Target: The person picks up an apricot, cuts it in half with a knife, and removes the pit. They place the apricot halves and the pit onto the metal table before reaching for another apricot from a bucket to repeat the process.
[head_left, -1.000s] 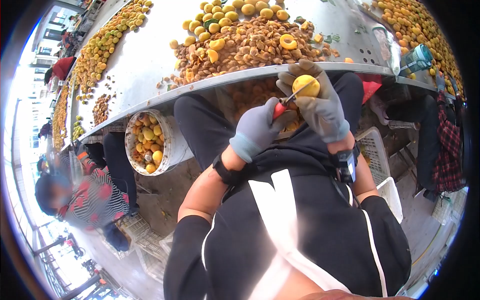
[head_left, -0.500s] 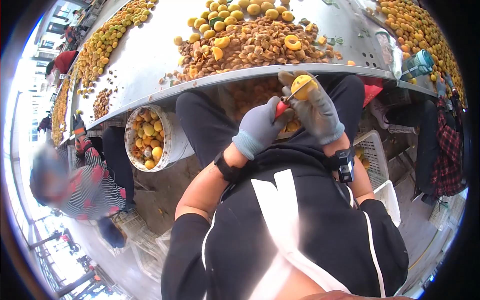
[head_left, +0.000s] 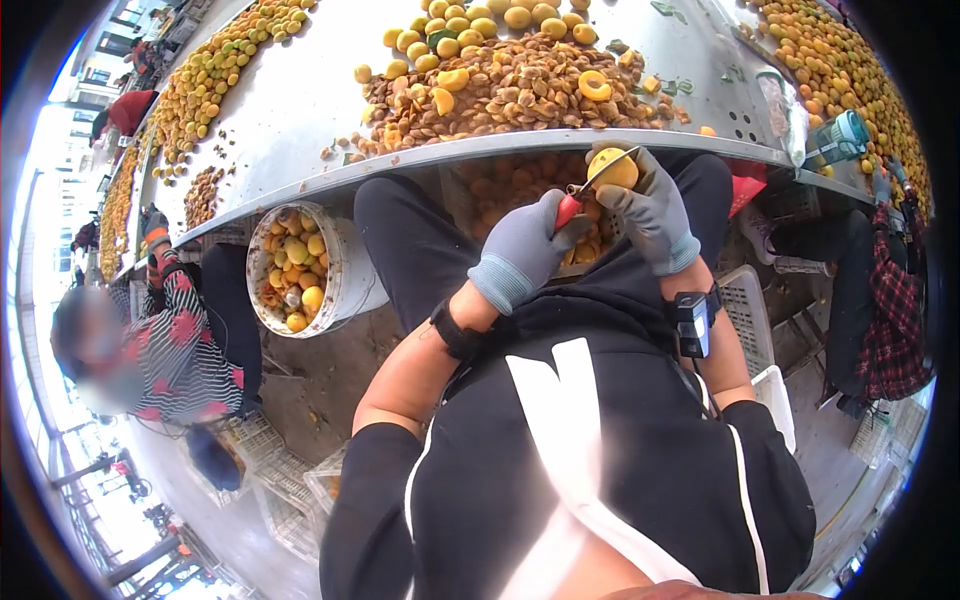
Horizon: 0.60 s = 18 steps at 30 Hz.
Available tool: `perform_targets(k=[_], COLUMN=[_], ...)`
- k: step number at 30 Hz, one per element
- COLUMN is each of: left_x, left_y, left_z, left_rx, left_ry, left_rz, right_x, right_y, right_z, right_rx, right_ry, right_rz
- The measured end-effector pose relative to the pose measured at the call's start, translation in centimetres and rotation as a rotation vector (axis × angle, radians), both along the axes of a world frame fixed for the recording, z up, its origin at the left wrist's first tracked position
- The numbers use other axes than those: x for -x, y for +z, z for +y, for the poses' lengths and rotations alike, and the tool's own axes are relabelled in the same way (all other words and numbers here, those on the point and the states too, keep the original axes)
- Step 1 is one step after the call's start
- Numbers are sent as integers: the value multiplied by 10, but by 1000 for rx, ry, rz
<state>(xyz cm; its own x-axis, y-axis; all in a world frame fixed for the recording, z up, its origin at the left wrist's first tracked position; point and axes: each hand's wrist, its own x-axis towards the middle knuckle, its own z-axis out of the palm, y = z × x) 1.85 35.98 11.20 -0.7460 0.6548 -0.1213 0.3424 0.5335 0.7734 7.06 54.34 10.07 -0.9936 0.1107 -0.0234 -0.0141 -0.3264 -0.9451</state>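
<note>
1. Many pits (head_left: pixel 500 95) lie heaped on the metal surface (head_left: pixel 275 130).
2. Left hand (head_left: pixel 518 242): grip narrow, closed on 1 red-handled tool (head_left: pixel 567 211).
3. Right hand (head_left: pixel 655 215): grip holding 1 yellow fruit (head_left: pixel 606 161).
4. Yellow fruit: between thumb and fingers, the tool's metal end slanting across it.

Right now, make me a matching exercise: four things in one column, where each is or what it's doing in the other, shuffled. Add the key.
Things:
1. Left hand
2. Bucket
3. Right hand
4. Pit pile

Places and states:
A. On the metal table
B. Holding a yellow fruit
C. Gripping a red handle
D. White, with fruit inside

Pairs: 1-C, 2-D, 3-B, 4-A
</note>
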Motion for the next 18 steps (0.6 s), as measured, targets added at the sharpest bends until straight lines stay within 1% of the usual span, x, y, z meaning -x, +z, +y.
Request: perform_targets(k=[1, 3, 4, 6, 8, 9, 11, 13, 16, 18], left_x=[-2, -5, -5, -6, -2, -1, -4, -5, -4, 0], left_y=[0, -2, -5, -8, -8, -8, -10, -7, -10, -16], left_z=[1, 5, 5, 4, 2, 1, -2, -4, -4, -5], left_rx=[-31, -69, -118, -163, -52, -52, -4, -21, -48, -56], left_ry=[9, 21, 11, 4, 23, 28, -5, -7, -6, 3], left_rz=[2, 1, 27, 55, 76, 78, 143, 134, 127, 136], right_x=[0, 1, 2, 2, 3, 4, 2, 3, 3, 5], right_y=[0, -2, -4, -9, -14, -15, -15, -15, -16, -20], right_z=[-2, -10, -14, -22, -25, -25, -23, -23, -29, -32], right_rx=[-3, 233, 230, 550, 601, 651, 609, 565, 625, 709], right_ry=[-3, -31, -29, -36, -4, 26, 50, 70, 63, 12], right_rz=[-1, 163, 163, 132, 141, 147, 174, 205, 217, 155])
